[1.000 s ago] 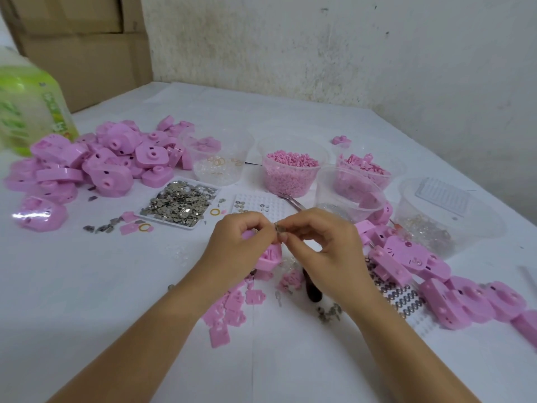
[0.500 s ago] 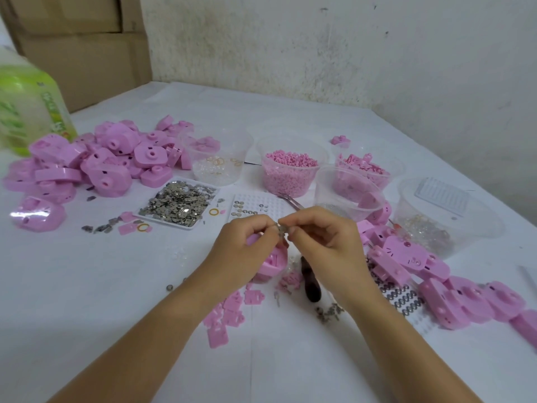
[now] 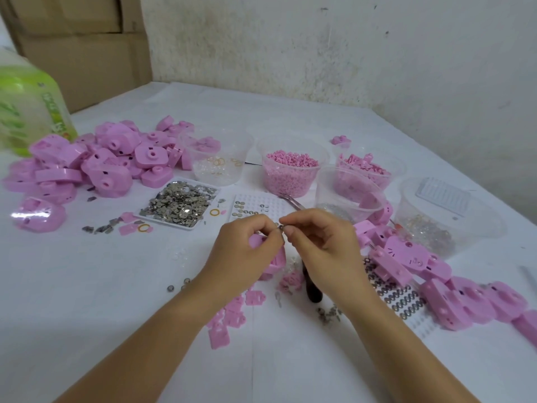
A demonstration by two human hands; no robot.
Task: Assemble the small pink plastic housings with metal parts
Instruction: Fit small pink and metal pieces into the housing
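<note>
A white-covered table point(image 3: 87, 286) stands against a stained wall, with supplies spread within reach. The left hand point(image 3: 247, 251) curls round a pink housing point(image 3: 274, 258), probably to steady it. The right hand point(image 3: 322, 245) pinches a small metal part point(image 3: 279, 226) just above the housing, at the left fingertips.

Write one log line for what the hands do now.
left hand: holds housing | right hand: pinches metal part | part: not yet in housing

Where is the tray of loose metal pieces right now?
Head view: the tray of metal pieces lies left of centre, between the pink housing pile and the dotted white board.
</note>
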